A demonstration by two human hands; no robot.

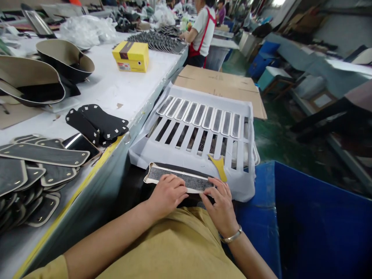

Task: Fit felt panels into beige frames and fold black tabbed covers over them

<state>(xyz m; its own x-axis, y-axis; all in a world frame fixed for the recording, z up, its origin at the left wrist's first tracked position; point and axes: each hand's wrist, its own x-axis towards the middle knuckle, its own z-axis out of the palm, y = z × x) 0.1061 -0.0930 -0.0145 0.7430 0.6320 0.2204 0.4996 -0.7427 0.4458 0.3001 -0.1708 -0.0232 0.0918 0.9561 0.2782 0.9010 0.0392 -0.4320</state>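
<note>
A long grey strip with a pale folded edging [171,174] lies crosswise close to my body, at the front of a white slotted rack [238,182]. My left hand [171,193] is closed on its near edge around the middle, fingers curled over it. At the right end my right hand [219,197] pinches the edging between thumb and fingers. Just beyond that hand, a yellow forked tool [219,167] rests on the rack. Several finished-looking grey strips with white borders [200,115] lie in a row across the rack's far half.
On the left table are a stack of grey panels [46,153], black pieces with white tabs [100,120], curved dark shells [65,58] and a yellow box [130,57]. Cardboard [215,79] lies behind the rack; a blue bin [319,217] stands right. A person [203,33] works farther back.
</note>
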